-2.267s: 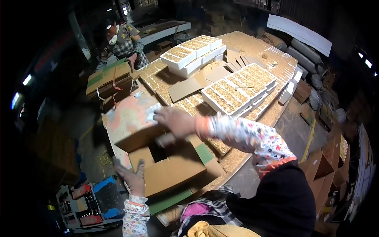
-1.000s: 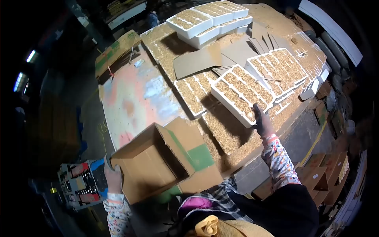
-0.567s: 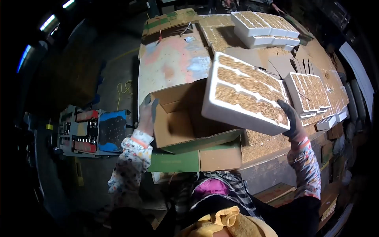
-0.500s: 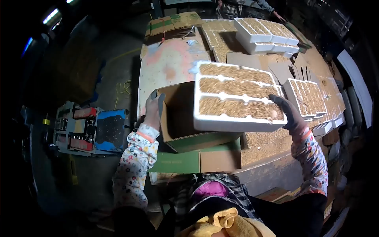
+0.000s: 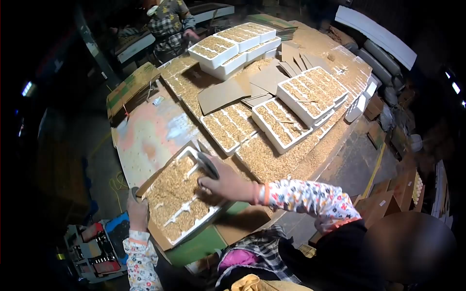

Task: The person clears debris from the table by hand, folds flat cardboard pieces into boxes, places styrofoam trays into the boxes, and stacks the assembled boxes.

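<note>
A white foam tray (image 5: 182, 203) with sections full of wood shavings sits tilted in the mouth of a cardboard box (image 5: 160, 237) with a green outside. My right hand (image 5: 227, 180), in a grey-fingered glove, grips the tray's right side, its thumb over the shavings. At the box's left edge my left hand (image 5: 138, 212) is closed on the cardboard wall, its fingers partly hidden. Beneath the tray, the inside of the box is mostly covered.
More filled foam trays (image 5: 313, 94) stand across the shavings-covered table (image 5: 276, 157), some stacked. Loose cardboard sheets (image 5: 223, 94) lie among them. A paint-stained board (image 5: 148, 143) is beside the box. A co-worker (image 5: 167, 29) stands at the far side. A blue-and-red machine (image 5: 99, 247) is at lower left.
The foam tray has moved left and down from beside the box into its opening, with my right hand still on it. My left hand stays at the box edge. The view has turned right.
</note>
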Motion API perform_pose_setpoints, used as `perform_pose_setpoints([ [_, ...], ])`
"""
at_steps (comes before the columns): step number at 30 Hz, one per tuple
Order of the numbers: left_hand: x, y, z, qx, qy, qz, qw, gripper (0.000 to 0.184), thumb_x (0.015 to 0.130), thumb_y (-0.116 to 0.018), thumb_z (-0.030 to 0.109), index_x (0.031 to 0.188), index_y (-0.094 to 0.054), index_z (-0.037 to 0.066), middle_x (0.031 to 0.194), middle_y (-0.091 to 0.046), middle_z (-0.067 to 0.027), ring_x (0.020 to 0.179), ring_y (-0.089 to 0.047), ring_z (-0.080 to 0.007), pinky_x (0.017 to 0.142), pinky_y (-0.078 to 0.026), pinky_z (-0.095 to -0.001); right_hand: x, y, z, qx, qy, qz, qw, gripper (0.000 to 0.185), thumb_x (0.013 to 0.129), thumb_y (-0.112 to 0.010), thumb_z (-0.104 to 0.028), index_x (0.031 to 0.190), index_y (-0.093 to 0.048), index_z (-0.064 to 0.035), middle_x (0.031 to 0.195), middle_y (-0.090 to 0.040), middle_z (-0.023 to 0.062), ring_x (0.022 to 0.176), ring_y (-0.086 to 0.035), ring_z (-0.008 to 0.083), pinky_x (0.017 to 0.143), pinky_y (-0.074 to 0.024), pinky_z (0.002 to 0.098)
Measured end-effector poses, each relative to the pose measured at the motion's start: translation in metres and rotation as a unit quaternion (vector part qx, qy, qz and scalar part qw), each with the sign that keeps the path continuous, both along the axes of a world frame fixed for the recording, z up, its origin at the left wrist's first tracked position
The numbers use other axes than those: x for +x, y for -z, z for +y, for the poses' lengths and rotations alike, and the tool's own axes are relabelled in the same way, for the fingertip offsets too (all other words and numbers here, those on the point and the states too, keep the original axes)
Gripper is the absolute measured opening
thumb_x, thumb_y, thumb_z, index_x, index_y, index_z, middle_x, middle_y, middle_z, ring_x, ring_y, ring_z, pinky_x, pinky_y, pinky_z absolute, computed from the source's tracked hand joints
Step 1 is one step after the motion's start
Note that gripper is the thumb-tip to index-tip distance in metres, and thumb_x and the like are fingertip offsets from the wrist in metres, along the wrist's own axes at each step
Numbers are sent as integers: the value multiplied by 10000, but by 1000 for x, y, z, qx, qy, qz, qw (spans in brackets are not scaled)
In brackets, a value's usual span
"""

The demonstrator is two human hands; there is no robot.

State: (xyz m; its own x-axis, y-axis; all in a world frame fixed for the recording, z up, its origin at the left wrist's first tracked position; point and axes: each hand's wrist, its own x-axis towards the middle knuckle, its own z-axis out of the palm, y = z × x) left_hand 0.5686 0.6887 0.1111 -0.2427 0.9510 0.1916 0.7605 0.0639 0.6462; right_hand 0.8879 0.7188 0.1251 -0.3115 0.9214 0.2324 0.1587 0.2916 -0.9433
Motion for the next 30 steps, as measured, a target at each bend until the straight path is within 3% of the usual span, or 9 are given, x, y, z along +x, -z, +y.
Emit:
perform_pose_setpoints([
  [1, 14, -15, -5, -11, -10, 7, 1000, 447, 694, -627, 22, 1112, -497, -64, 966, -605, -225, 915, -589, -346, 818, -450, -368, 18, -19, 0, 169, 11, -15, 985, 574, 822, -590, -269, 1297, -395, -11, 1256, -457, 267, 1165, -472, 365, 991, -367, 374],
  [6, 21, -10, -4, -88, -61, 73, 992, 727, 653, -745, 99, 1236, -386, -144, 1124, -536, -294, 1059, -521, -386, 936, -397, -384, 104, 81, 136, 60, 98, -114, 987, 495, 792, -605, -239, 1226, -483, -35, 1292, -451, 204, 1209, -418, 351, 1023, -327, 418],
  [9, 23, -15, -3, -135, -100, 96, 981, 759, 645, -768, 158, 1246, -396, -117, 1159, -523, -288, 1101, -502, -383, 959, -387, -385, 113, 140, 239, 231, 149, -446, 852, 518, 752, -614, -257, 1226, -498, -83, 1329, -428, 148, 1245, -365, 333, 1023, -305, 462],
  [13, 24, -15, -2, -148, -109, 101, 978, 721, 647, -770, 173, 1216, -423, -103, 1090, -555, -282, 1040, -540, -386, 896, -427, -382, 113, 214, 368, 271, 198, -534, 776, 381, 847, -458, -216, 1203, -518, -93, 1315, -440, 143, 1253, -364, 300, 1002, -287, 533],
  [15, 26, -15, -1, -130, -114, 80, 982, 672, 642, -771, 167, 1174, -449, -88, 1062, -560, -273, 1011, -548, -383, 869, -435, -388, 98, 160, 371, 40, 84, -585, 805, 333, 852, -444, -164, 1159, -557, -103, 1227, -528, 120, 1180, -470, 273, 962, -362, 482],
  [17, 40, -28, 5, -108, -90, 94, 986, 506, 641, -760, 151, 1043, -513, -33, 931, -600, -213, 876, -580, -369, 783, -456, -395, 85, 152, 372, 169, -25, -611, 773, 287, 830, -476, -160, 1086, -592, -107, 1045, -608, 105, 1006, -585, 275, 838, -467, 359],
  [22, 34, -15, 0, -71, -74, 86, 991, 435, 679, -738, 172, 999, -497, 1, 890, -586, -200, 847, -580, -367, 762, -464, -412, 74, 128, 332, 251, 57, -544, 799, 528, 721, -658, -337, 1169, -518, -93, 1147, -542, 141, 1102, -491, 314, 927, -393, 441],
  [26, 32, -22, -11, -86, -77, 134, 984, 473, 716, -718, 214, 1051, -456, 7, 958, -568, -206, 900, -576, -371, 781, -466, -427, 39, 143, 319, 155, 79, -579, 797, 796, 650, -700, -526, 1264, -429, -98, 1291, -424, 140, 1256, -318, 334, 988, -300, 518],
  [30, 37, -24, -14, -112, -92, 179, 973, 464, 741, -691, 227, 1071, -447, 11, 1025, -551, -219, 950, -564, -375, 810, -458, -428, 3, 160, 297, 27, 84, -535, 840, 844, 658, -701, -526, 1311, -376, -102, 1384, -332, 164, 1308, -253, 352, 1044, -240, 518],
])
